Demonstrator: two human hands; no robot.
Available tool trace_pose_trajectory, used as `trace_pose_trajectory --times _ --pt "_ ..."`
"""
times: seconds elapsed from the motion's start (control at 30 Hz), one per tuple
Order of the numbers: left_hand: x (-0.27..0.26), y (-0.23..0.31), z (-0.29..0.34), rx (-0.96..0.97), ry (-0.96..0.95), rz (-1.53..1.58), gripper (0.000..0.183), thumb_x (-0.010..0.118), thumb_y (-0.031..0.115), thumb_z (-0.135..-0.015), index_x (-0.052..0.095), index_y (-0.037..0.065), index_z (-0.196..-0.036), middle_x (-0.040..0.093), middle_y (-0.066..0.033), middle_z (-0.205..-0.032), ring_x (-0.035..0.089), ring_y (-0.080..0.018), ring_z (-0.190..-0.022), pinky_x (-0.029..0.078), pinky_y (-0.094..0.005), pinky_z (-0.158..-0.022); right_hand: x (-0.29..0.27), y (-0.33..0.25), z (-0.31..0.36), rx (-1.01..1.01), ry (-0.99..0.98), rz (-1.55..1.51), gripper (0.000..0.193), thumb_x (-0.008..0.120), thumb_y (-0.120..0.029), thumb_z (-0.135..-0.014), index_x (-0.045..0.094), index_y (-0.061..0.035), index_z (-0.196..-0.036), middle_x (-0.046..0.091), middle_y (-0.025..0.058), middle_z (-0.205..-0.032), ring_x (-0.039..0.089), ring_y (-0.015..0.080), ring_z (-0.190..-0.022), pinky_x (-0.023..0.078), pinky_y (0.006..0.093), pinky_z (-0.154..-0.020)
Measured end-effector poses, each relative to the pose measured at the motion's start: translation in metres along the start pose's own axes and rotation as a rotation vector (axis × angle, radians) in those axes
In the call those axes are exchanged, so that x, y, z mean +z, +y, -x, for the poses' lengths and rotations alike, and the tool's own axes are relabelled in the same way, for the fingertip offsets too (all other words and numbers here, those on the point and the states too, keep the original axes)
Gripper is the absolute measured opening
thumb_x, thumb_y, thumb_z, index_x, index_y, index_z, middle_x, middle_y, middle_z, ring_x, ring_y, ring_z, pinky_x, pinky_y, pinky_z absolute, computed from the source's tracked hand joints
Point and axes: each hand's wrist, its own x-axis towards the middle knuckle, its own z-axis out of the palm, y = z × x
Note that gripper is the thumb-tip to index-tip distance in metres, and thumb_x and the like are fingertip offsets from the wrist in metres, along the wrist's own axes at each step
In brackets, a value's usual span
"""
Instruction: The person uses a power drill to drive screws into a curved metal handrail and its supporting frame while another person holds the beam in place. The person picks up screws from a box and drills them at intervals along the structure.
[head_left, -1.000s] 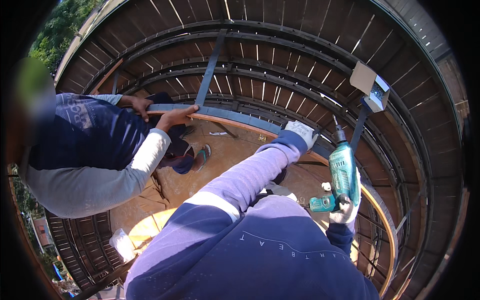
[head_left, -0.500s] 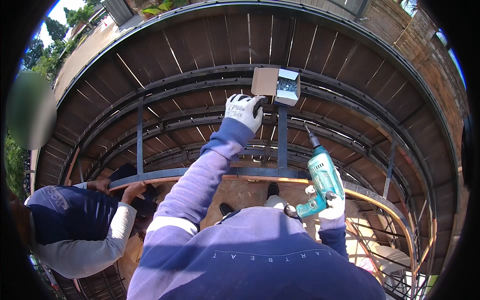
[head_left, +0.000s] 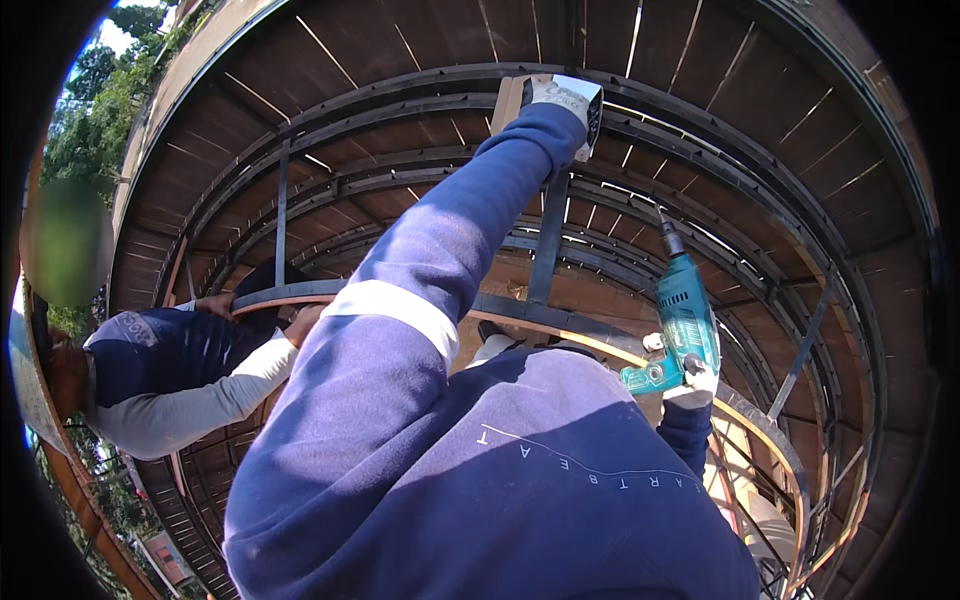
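My left arm stretches far forward, and my left hand (head_left: 558,94) in a white glove is over an open cardboard box (head_left: 507,104) on the curved framework. Its fingers are hidden in or behind the box, so their hold cannot be seen. The hand and sleeve cover the box's contents; half a second ago small metal screws showed inside. On the right, my gloved right hand (head_left: 692,390) is closed round the handle of a teal power drill (head_left: 688,305). The drill points forward, its bit tip apart from the metalwork's near rail.
Curved dark metal beams (head_left: 400,105) run across in tiers, with dark planks (head_left: 440,35) beyond. Upright posts (head_left: 549,240) join the beams to a curved near rail (head_left: 560,330). At the left, another person (head_left: 190,370) has both hands by that rail.
My left hand has moved from beside the box's flap forward and right onto the box. The view has shifted; the drill is still in my right hand.
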Motion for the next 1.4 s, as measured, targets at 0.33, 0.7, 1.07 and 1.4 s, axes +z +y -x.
trace_pose_trajectory --times 0.33,0.7,1.07,1.4 --pt "0.019 -0.006 -0.013 -0.022 0.001 -0.098 0.038 0.058 0.045 -0.093 0.071 0.024 -0.122 0.071 -0.0088 -0.12 0.065 -0.0273 -0.116 0.03 -0.0601 -0.113 -0.045 0.006 0.01 -0.022 0.022 0.731 0.071 0.076 -0.011 -0.078 0.044 -0.0009 -0.14 0.06 0.015 -0.127 0.066 0.0279 -0.106 0.057 0.0378 -0.089" --pt "-0.008 -0.016 0.004 0.016 0.226 0.213 0.027 0.057 0.036 -0.091 0.073 0.018 -0.103 0.072 -0.0108 -0.108 0.068 -0.0317 -0.103 0.05 -0.0466 -0.089 -0.024 -0.003 0.004 -0.041 -0.006 0.524 0.061 0.071 -0.007 -0.081 0.05 -0.0014 -0.137 0.067 0.0117 -0.117 0.067 0.0241 -0.105 0.053 0.035 -0.093" --pt "-0.011 -0.034 0.131 -0.269 0.317 1.96 0.024 0.065 0.022 -0.099 0.062 -0.002 -0.103 0.073 -0.0208 -0.088 0.074 -0.0285 -0.076 0.063 -0.0355 -0.071 -0.028 0.003 -0.004 0.071 -0.039 0.085 0.086 0.081 -0.024 -0.073 0.038 -0.0094 -0.146 0.056 0.0201 -0.126 0.063 0.0378 -0.105 0.061 0.0492 -0.083" --pt "0.042 -0.05 0.253 -0.179 0.226 2.368 0.026 0.072 0.02 -0.093 0.06 0.003 -0.109 0.069 -0.0184 -0.108 0.072 -0.0301 -0.097 0.058 -0.0424 -0.095 0.059 -0.019 -0.024 0.29 -0.34 -0.046 0.094 0.086 -0.024 -0.071 0.037 0.0013 -0.147 0.062 0.0253 -0.124 0.07 0.036 -0.101 0.062 0.0452 -0.084"
